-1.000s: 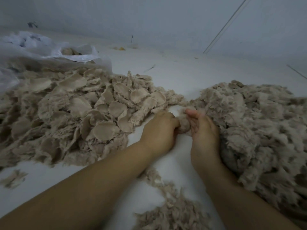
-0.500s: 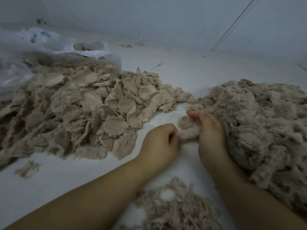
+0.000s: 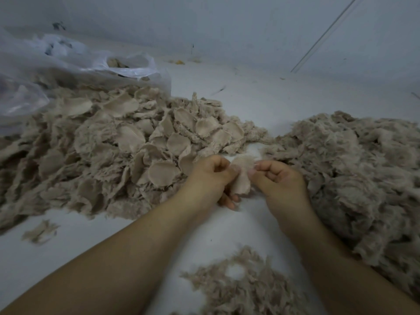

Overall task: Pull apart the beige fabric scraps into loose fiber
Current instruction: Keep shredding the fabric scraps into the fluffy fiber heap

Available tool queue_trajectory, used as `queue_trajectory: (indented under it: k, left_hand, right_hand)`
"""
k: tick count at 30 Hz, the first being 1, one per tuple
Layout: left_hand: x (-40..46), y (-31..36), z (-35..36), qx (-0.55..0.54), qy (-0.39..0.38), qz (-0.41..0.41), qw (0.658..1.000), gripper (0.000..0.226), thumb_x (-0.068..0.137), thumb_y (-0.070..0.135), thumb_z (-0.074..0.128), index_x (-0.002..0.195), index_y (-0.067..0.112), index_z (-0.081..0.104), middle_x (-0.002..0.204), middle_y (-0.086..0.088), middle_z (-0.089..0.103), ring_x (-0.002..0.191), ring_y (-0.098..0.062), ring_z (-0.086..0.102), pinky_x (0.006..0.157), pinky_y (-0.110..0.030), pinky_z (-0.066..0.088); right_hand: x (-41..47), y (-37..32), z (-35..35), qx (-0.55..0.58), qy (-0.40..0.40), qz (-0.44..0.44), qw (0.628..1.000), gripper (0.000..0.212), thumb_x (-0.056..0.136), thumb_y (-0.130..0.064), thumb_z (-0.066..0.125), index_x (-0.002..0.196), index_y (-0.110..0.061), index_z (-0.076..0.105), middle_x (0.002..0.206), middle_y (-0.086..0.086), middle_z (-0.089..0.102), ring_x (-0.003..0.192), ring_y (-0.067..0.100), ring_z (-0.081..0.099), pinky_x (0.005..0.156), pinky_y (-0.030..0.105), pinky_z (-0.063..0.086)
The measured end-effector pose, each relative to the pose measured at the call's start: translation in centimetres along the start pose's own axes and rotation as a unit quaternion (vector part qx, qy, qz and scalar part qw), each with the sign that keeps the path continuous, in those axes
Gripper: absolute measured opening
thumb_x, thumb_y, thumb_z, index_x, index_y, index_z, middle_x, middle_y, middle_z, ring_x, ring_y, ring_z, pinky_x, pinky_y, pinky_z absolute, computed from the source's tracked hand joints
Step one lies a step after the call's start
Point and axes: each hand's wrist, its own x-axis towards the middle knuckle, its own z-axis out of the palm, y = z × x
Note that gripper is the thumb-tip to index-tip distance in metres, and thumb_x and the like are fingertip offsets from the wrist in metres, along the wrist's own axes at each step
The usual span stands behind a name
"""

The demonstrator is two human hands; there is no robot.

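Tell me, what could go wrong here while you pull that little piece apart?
The scrap, pinched between the left hand and right hand, may tear in two instead of fraying into fiber. Also, the scrap pile and the fluffy fiber heap nearly touch just beyond the hands, so finished and unfinished material could mix.

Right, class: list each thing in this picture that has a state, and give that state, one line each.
Left hand: pinching the scrap.
Right hand: pinching the scrap.
Fabric scrap: held between both hands, partly frayed.
Scrap pile: unshredded.
Fiber pile: shredded, loose.
Plastic bag: open.
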Motion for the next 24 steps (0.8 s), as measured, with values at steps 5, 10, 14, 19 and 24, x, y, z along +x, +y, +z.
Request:
queue_trajectory:
  k: [5, 10, 14, 19, 24]
  left_hand:
    - [-0.3, 0.2, -0.1, -0.088, 0.009, 0.011, 0.996, 0.035, 0.105, 0.020, 0.043, 0.087, -0.006, 0.061, 0.056, -0.020, 0.058, 0.039, -0.023, 0.053, 0.035, -0.023, 0.042]
    - [-0.5, 0.5, -0.2, 0.069, -0.046, 0.000, 0.997, 0.037, 0.099, 0.031, 0.054, 0.069, 0.011, 0.057, 0.048, -0.010, 0.054, 0.032, -0.020, 0.044, 0.036, -0.018, 0.029]
    - [0.3, 0.8, 0.1, -0.093, 0.064, 0.060, 0.992, 0.031, 0.101, 0.019, 0.051, 0.071, 0.014, 0.056, 0.047, -0.006, 0.054, 0.031, -0.016, 0.042, 0.034, -0.017, 0.027]
    - [2.5, 0.5, 1.1, -0.097, 0.065, 0.083, 0.990, 0.033, 0.096, 0.007, 0.059, 0.124, 0.017, 0.046, 0.119, -0.005, 0.062, 0.098, -0.019, 0.066, 0.067, -0.030, 0.057]
    - [3.3, -1.0, 3.5, 0.430, -0.039, 0.267, 0.861, 0.025, 0.088, 0.013, 0.065, 0.113, 0.014, 0.061, 0.100, 0.002, 0.058, 0.097, -0.022, 0.056, 0.083, -0.023, 0.041]
  right_hand:
    - [0.0, -0.3, -0.2, 0.006, -0.004, -0.005, 1.000, 0.019, 0.091, 0.003, 0.062, 0.081, -0.013, 0.067, 0.068, -0.003, 0.073, 0.064, 0.008, 0.068, 0.061, 0.020, 0.056]
    - [-0.1, -0.4, 0.0, 0.017, -0.007, -0.004, 1.000, 0.016, 0.091, 0.002, 0.064, 0.083, -0.012, 0.067, 0.070, -0.001, 0.072, 0.065, 0.010, 0.066, 0.064, 0.021, 0.056]
    - [0.4, -0.1, -0.5, 0.014, 0.086, -0.033, 0.996, 0.022, 0.099, -0.004, 0.053, 0.088, -0.017, 0.067, 0.061, -0.012, 0.065, 0.055, -0.001, 0.056, 0.056, 0.011, 0.045]
    - [0.9, 0.3, -0.6, 0.047, 0.134, -0.032, 0.989, 0.030, 0.105, -0.010, 0.041, 0.091, -0.019, 0.066, 0.068, -0.011, 0.065, 0.059, 0.000, 0.056, 0.056, 0.011, 0.045]
    - [1.5, 0.5, -0.5, 0.083, 0.143, -0.038, 0.986, 0.029, 0.105, -0.006, 0.038, 0.092, -0.014, 0.063, 0.086, 0.005, 0.067, 0.080, 0.011, 0.064, 0.076, 0.024, 0.053]
